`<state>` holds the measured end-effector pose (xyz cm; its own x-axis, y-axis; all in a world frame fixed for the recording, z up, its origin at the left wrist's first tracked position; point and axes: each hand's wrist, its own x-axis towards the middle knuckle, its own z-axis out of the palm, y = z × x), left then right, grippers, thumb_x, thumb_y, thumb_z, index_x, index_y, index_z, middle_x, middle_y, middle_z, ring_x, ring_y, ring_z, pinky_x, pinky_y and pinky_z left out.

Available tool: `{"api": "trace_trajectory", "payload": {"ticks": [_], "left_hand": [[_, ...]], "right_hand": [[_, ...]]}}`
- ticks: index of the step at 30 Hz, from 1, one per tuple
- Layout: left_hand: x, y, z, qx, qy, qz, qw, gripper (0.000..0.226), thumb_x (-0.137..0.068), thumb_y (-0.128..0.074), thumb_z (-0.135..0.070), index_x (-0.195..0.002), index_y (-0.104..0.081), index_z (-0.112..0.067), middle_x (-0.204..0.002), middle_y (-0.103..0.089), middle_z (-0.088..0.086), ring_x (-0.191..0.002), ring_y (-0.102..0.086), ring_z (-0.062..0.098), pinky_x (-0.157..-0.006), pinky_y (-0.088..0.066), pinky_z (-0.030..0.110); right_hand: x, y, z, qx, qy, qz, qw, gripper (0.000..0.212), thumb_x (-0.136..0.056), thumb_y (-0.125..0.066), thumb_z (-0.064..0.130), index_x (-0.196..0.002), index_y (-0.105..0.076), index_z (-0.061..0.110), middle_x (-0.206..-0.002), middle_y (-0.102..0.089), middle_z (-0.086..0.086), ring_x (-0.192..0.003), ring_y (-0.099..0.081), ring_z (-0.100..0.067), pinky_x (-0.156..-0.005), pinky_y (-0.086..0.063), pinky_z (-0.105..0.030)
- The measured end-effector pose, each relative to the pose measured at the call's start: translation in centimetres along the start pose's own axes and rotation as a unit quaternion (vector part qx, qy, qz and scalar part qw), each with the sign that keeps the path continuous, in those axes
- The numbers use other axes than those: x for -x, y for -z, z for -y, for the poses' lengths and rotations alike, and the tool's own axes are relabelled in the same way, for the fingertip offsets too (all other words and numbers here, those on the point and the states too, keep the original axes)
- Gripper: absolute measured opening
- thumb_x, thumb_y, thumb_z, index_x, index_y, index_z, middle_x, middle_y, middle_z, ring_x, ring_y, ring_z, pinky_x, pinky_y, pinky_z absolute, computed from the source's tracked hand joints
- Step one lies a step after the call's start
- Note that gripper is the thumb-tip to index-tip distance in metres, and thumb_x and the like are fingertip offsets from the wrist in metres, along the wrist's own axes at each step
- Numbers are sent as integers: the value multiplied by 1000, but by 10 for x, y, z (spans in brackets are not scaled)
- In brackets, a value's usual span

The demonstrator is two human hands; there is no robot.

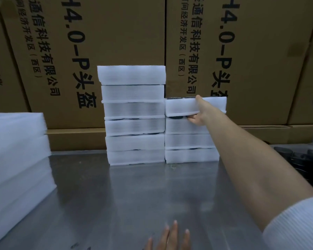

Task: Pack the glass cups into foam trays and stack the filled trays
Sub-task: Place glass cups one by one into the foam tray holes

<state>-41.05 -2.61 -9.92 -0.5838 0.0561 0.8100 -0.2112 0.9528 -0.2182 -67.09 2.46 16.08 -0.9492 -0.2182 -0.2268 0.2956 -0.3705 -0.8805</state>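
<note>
Right grip (pixel 195 118) clamped on top foam tray (pixel 184 107), thumb above and fingers beneath for support, tray on shorter right stack (pixel 190 139) by surface's (pixel 134 195) far edge; left grip (pixel 170 237) flat, open near front edge, seemingly for balance

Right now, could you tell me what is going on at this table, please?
A person is stacking filled foam trays on a steel table. The right hand grips the top tray of the shorter right stack, thumb on top and fingers beneath, while the taller left stack stands beside it. The left hand rests flat on the table. Empty foam sits at the left.
</note>
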Motion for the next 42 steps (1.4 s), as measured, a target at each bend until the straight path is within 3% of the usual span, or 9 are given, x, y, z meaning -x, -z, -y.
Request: {"api": "trace_trajectory", "payload": {"ticks": [5,9,14,22,30,34,37,40,42], "left_hand": [[8,-7,-9,-53,-3,-48,997,38,-88,-26,-43,-123,-27,-27,-106,-48,-14,-100,-46,4,-109,-18,40],[7,-4,-9,-64,-18,-80,995,24,-91,-23,-42,-104,-42,-35,-119,-47,-4,-95,-47,3,-113,-14,40],[3,5,-9,-14,-9,-54,998,24,-92,-20,-39,-98,-42,-35,-75,-72,-18,-88,-46,2,-93,-20,33],[6,13,-10,-3,-8,-35,999,30,-96,-13,-36,-99,-42,-34,-77,-73,-17,-90,-46,3,-101,-18,33],[8,31,-11,119,11,97,988,31,-94,-16,-37,-101,-46,-35,-84,-73,-16,-83,-68,2,-90,-33,27],[-1,59,-6,203,16,255,945,39,-91,-25,-47,-103,-61,-38,-92,-73,-16,-77,-70,0,-60,-56,26],[-8,78,-5,243,47,321,914,54,-61,-40,-73,-90,-75,-43,-97,-72,-16,-82,-69,-1,-74,-46,17],[-12,86,-1,248,52,349,902,61,-79,-38,-69,-137,-40,-50,-151,-29,-19,-137,-31,-2,-113,-21,30],[-9,81,-1,240,76,399,882,71,-86,-32,-66,-149,-12,-41,-159,2,-14,-145,2,3,-117,3,36]], "right_hand": [[4,1,3,149,40,-21,988,46,-90,-51,57,-98,-41,12,-85,-60,-5,-90,-68,-24,-74,-53,-34],[3,12,0,292,69,-38,953,65,-86,-42,70,-106,-48,8,-87,-65,-7,-83,-64,-21,-72,-51,-31],[-11,34,-18,390,119,-36,913,64,-82,-48,71,-81,-62,9,-75,-65,-3,-67,-60,-16,-59,-47,-29],[-23,16,-20,447,145,-86,878,63,-89,-37,67,-72,-59,10,-71,-62,-1,-61,-57,-16,-52,-35,-29],[-17,16,-43,520,176,-113,828,71,-95,-18,63,-97,-59,4,-97,-64,-13,-94,-61,-29,-76,-43,-34],[4,31,-82,533,214,-70,815,59,-99,-22,53,-99,-56,6,-97,-61,-13,-90,-55,-28,-72,-38,-33],[29,49,-119,539,215,-25,814,51,-100,-28,47,-97,-59,7,-101,-66,-11,-93,-60,-30,-81,-45,-36],[63,69,-152,545,197,25,815,35,-99,-39,37,-92,-59,9,-102,-69,-13,-96,-63,-33,-88,-48,-39],[88,80,-174,514,192,50,835,29,-99,-43,29,-82,-57,10,-89,-70,-14,-87,-64,-32,-86,-49,-43]]}}
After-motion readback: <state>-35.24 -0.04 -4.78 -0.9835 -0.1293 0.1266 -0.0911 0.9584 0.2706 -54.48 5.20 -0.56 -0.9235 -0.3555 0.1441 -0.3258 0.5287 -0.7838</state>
